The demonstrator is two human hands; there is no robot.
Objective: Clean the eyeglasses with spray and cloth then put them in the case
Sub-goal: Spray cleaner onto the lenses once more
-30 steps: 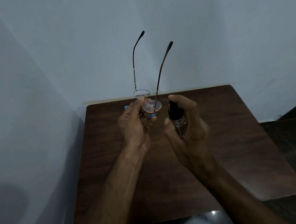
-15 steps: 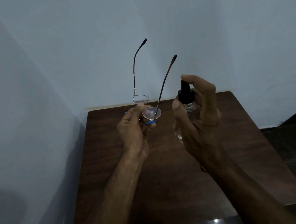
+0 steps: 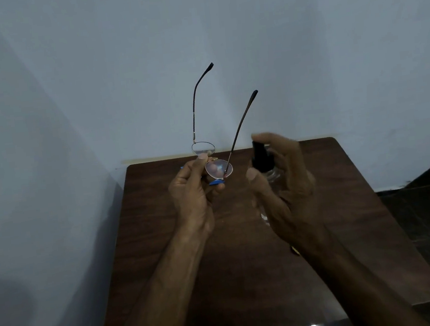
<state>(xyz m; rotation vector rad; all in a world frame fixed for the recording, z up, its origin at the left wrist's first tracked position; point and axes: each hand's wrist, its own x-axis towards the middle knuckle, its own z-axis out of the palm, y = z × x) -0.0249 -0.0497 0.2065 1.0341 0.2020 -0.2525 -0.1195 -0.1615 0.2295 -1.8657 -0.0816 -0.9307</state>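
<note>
Above the table | left hand pinches eyeglasses near the bridge | right hand curls round spray bottle | frame likely light, fragile: hold by bridge, not lenses

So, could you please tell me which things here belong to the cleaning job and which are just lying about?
Job: eyeglasses and blue cloth in left hand; spray bottle in right hand.
Just there: wooden table, wall. No case shows.
</note>
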